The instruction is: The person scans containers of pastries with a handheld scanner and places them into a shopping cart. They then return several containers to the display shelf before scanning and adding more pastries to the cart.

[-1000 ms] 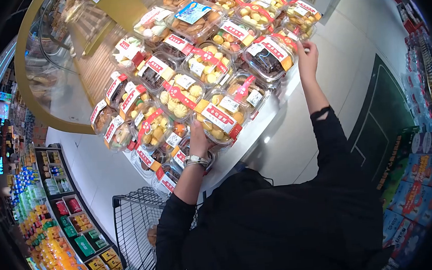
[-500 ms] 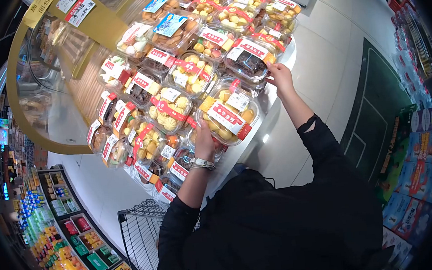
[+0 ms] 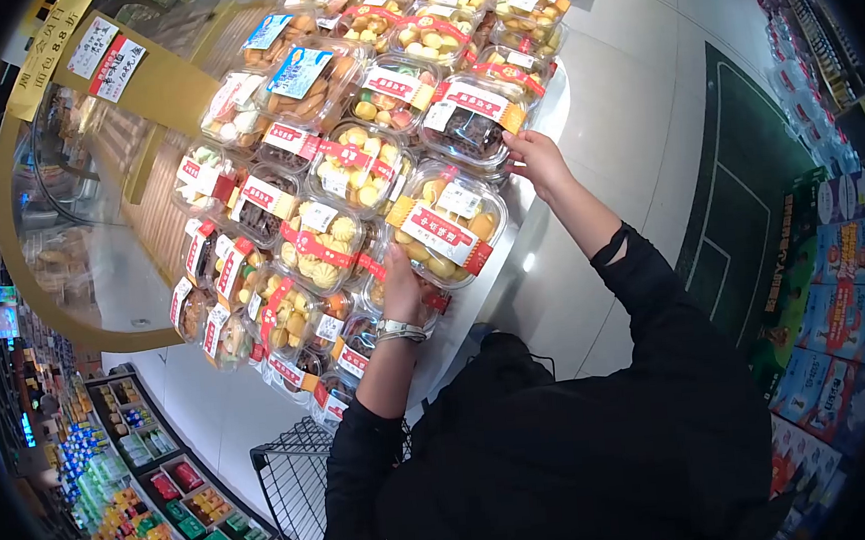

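Observation:
A clear plastic box of yellow pastries [image 3: 442, 227] with a red label band sits at the near edge of a white display table [image 3: 542, 252]. My left hand [image 3: 399, 290] grips its near left corner; a watch is on that wrist. My right hand [image 3: 535, 160] holds the edge of a clear box of dark pastries [image 3: 469, 119], which rests just beyond the yellow-pastry box. Both arms are in black sleeves.
Several more clear boxes of pastries [image 3: 345, 166] are stacked in rows across the table. A curved glass counter with a yellow rim [image 3: 76, 195] stands to the left. A black wire cart [image 3: 297, 480] is below me. Drink shelves [image 3: 147, 491] and blue cartons [image 3: 829, 343] line the sides.
My right hand has come back from the far edge of the display toward me and now holds the dark-pastry box. The left hand has stayed on the yellow-pastry box.

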